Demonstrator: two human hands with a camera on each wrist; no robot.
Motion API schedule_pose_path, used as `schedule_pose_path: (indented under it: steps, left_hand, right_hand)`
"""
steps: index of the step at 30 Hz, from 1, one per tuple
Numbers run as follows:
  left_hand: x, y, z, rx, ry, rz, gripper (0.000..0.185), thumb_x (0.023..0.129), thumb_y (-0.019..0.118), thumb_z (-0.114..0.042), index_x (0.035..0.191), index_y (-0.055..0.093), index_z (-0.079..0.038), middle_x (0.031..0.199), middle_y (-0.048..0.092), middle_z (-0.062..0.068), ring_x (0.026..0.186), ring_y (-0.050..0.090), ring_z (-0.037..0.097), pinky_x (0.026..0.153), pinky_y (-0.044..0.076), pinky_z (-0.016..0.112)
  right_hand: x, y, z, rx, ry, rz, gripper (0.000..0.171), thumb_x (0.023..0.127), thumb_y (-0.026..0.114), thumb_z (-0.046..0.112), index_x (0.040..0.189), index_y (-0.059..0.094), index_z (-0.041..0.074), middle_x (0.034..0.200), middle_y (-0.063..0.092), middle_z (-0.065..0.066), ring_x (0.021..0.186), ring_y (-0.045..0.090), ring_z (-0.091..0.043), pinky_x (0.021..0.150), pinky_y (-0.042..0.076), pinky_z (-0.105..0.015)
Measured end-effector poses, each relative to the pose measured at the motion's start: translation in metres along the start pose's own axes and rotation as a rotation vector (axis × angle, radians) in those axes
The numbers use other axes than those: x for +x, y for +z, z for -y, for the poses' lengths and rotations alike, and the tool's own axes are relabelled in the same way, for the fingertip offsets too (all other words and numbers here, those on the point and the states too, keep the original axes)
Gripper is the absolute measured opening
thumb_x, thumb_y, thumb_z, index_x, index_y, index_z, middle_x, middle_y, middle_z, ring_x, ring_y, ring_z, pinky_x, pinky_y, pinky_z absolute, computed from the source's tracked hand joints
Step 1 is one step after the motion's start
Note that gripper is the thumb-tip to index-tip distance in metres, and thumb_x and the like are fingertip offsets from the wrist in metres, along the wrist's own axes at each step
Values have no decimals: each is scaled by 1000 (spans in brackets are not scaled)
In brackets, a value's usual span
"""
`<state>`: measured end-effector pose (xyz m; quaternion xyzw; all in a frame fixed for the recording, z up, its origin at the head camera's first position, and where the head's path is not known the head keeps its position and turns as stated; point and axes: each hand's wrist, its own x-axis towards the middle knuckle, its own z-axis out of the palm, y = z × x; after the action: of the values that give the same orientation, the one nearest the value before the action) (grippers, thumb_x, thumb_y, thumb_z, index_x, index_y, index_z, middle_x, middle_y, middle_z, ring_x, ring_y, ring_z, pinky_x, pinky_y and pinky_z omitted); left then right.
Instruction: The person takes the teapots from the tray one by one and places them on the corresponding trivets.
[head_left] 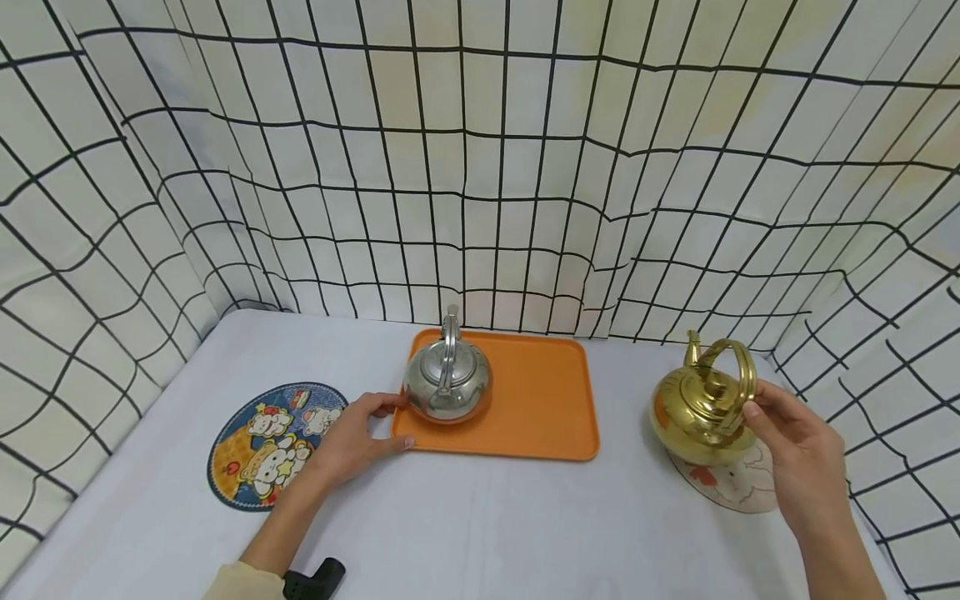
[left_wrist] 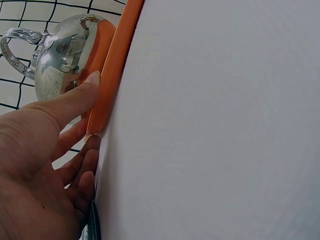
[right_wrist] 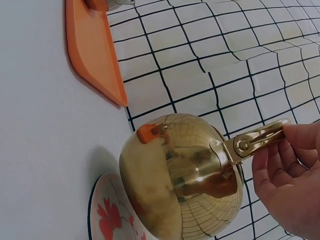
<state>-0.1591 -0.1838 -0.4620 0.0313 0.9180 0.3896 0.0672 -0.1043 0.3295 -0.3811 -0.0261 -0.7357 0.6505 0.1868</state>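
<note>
While gripped, shiny gold kettle (head_left: 701, 412) tilted.

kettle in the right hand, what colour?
Shiny gold kettle, gripped by the right hand; clearest in the right wrist view.

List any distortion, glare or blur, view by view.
Head view: wide-lens bending curves the grid backdrop. Left wrist view: the left hand is close and soft. Right wrist view: the gold kettle mirrors the grid, with a bright glare spot.

Both your hands are out, apart.
Your left hand (head_left: 352, 442) lies flat, fingers straight; your right hand (head_left: 795, 454) has its fingers curled, pinching.
</note>
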Motion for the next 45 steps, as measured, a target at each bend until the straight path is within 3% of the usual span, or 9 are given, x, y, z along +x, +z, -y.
schedule_pose_path:
  steps: [15, 36, 45]
  left_hand:
    - [1, 1, 0, 4, 8, 0, 60, 88, 85, -31, 140, 62, -12, 140, 63, 14, 130, 57, 36, 111, 49, 56]
    - [0, 0, -2, 2, 8, 5, 62, 89, 84, -31, 142, 61, -10, 143, 61, 16, 133, 55, 38, 115, 47, 58]
    - [0, 0, 0, -8, 8, 8, 62, 89, 84, -32, 142, 61, -10, 143, 60, 16, 134, 55, 39, 115, 46, 59]
  right_hand:
    - [-1, -14, -4, 127, -9, -63, 34, 97, 66, -5, 130, 69, 0, 105, 75, 7, 100, 70, -1, 90, 55, -7]
    - [-2, -34, -11, 167, 47, -140, 32, 97, 67, -4, 128, 71, 4, 104, 76, 6, 97, 70, -2, 89, 53, -6]
    - [-3, -40, -14, 193, 44, -119, 34, 98, 66, -4, 131, 69, 3, 108, 76, 6, 101, 70, -2, 92, 52, -5]
